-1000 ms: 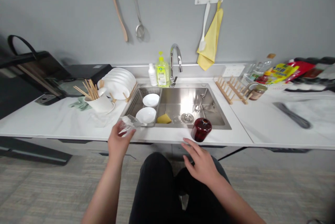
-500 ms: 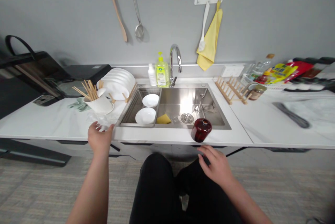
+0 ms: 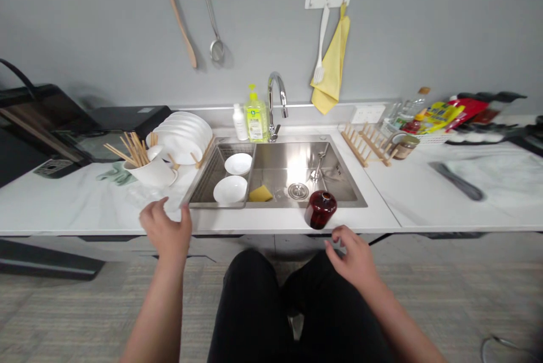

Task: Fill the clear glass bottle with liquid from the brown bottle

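My left hand (image 3: pixel 167 230) hovers over the front edge of the counter, empty, its fingers and thumb spread. Just beyond it lies a clear, transparent item (image 3: pixel 142 194), too faint to name. A white pitcher-like holder (image 3: pixel 153 173) with several chopsticks (image 3: pixel 136 151) stands farther back. Below and right of a dark red glass bottle (image 3: pixel 321 210), my right hand (image 3: pixel 352 254) is in front of the counter, fingers loosely bent and apart, nothing in it. That bottle stands on the sink's front rim, and neither hand touches it.
The steel sink (image 3: pixel 360 199) has a basket with two white bowls (image 3: pixel 230 189) and a yellow sponge (image 3: pixel 260 193). Behind it are a faucet (image 3: pixel 271 108) and soap bottle (image 3: pixel 256 120). White plates (image 3: pixel 182 139) stand in a rack at left; a wooden rack (image 3: pixel 367 145) is at right.
The view has turned slightly right. My left hand has drawn back toward me and a little right, away from the clear item. My right hand has risen slightly and moved right of the bottle.
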Demonstrator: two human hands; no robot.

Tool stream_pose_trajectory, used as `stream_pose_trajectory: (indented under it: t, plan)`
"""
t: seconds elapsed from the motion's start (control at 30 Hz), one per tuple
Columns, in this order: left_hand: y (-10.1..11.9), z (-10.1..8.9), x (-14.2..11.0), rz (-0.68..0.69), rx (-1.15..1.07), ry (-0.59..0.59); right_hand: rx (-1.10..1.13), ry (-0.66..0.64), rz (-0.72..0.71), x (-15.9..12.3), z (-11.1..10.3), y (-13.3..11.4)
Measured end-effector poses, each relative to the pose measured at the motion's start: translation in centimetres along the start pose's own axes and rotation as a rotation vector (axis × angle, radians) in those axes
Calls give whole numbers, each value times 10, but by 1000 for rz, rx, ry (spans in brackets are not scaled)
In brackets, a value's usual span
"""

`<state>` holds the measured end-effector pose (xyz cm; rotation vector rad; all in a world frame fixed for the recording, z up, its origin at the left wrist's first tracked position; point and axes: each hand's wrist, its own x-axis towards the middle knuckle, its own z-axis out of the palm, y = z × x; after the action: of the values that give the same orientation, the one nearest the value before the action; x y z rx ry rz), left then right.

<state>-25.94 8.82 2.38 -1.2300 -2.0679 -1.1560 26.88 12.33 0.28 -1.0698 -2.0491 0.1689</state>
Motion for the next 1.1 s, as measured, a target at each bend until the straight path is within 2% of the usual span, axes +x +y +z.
stream_pose_trajectory:
  t: [0.17,0.23,0.33,0.43,0.57,0.63,0.7,0.8,0.9,1.0,1.1]
  plan:
    - [78,31,-19,345,-297,-302,128,164,180,16,6,20]
    - [101,48,-26,415,-342,-390,238,151,226,26,13,25]
    - [118,67,-37,396,-369,-459,384,53,276,39,25,26]
    - [118,76,-41,354,-384,-503,407,-20,343,45,34,26]
    - [114,71,-41,305,-477,-557,363,-30,388,47,41,22]
    - [119,65,-46,272,-575,-602,363,-21,395,49,44,17]
    - [132,57,-58,239,-694,-675,374,-23,391,51,48,9]
    - [163,46,-83,169,-836,-798,414,-41,363,56,55,-11]
    - [193,39,-99,85,-915,-867,467,-78,311,62,66,-36]
    - [205,34,-98,-5,-896,-846,497,-109,272,68,81,-59]
    - [194,27,-87,-86,-793,-768,511,-154,186,72,93,-76]
